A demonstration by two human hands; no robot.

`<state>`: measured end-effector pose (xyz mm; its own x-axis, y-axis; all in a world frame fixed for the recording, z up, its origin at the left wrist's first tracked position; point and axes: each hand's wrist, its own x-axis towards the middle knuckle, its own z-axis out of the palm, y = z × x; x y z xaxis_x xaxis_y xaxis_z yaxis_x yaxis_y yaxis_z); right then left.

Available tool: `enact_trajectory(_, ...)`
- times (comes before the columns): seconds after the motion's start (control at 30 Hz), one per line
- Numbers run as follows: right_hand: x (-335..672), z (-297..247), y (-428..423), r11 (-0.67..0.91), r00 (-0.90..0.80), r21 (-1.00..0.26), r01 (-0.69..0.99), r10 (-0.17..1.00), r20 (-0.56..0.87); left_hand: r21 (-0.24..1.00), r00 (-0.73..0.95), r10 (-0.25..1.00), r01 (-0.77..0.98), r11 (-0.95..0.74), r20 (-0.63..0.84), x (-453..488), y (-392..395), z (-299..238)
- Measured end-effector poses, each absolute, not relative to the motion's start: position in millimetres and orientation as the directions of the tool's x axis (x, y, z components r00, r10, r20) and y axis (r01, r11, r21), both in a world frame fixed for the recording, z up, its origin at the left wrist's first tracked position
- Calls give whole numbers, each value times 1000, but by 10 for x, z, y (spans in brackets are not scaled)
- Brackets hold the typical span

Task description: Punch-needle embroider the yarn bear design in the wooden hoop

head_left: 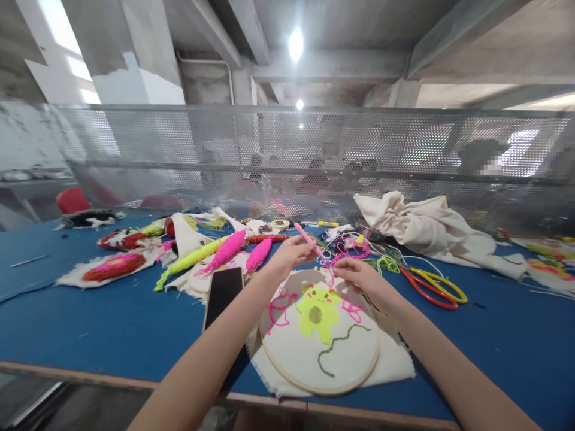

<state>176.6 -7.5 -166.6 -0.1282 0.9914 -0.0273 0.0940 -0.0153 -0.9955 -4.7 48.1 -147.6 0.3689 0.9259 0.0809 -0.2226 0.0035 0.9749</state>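
My left hand (294,254) is closed around a slim pink punch needle (304,232), held tilted above the far rim of a round embroidery hoop (321,392). Pink yarn (331,276) hangs from near the tool's tip toward my right hand (353,274), whose fingers are pinched on it. Stretched in the hoop is white cloth (287,353) with a yellow-green bear (318,311), pink outlines on both sides and a dark green wavy line. The cloth's frayed edges spread beyond the hoop onto the blue table.
Left of the hoop lies a black phone (224,293), with pink yarn skeins (228,250) and a yellow skein (191,263) behind it. Red-and-yellow-handled scissors (433,287) lie right, near tangled yarn (389,263) and crumpled cream cloth (417,230). A perforated metal screen (291,149) stands behind.
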Motion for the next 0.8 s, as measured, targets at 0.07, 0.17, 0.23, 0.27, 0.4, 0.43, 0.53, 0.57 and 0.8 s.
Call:
enact_trajectory(0.07, 1768, -1668, -70, 8, -128, -993, 117, 992, -7, 973, 381, 920, -229, -2, 92, -63, 486, -1474)
enact_trajectory(0.17, 1776, -1683, -54, 23, -139, -988, 151, 990, 2, 959, 358, 930, -284, 20, 87, -87, 518, -1476)
enact_trajectory(0.23, 1785, -1700, -38, 21, -150, -985, 173, 989, -5, 940, 274, 959, -340, 29, 69, -127, 581, -1484)
enact_trajectory(0.27, 1793, -1710, -26, 31, -136, -982, 187, 991, 6, 931, 218, 974, -365, 24, 61, -159, 626, -1489)
enact_trajectory(0.4, 1890, -1750, 59, 130, 28, -954, 270, 989, 143, 884, -60, 998, -466, -38, 11, -377, 849, -1498)
enact_trajectory(0.43, 1939, -1755, 92, 147, 78, -947, 287, 981, 176, 871, -129, 992, -489, -50, -15, -444, 900, -1496)
enact_trajectory(0.53, 2154, -1764, 215, 160, 231, -938, 308, 944, 237, 844, -240, 966, -533, -53, -91, -616, 995, -1475)
enact_trajectory(0.57, 2238, -1768, 256, 159, 293, -935, 317, 921, 256, 839, -242, 964, -542, -43, -106, -651, 1003, -1461)
enact_trajectory(0.8, 2491, -1804, 335, 131, 481, -890, 437, 802, 355, 865, 184, 981, -480, 145, -63, -549, 784, -1304)
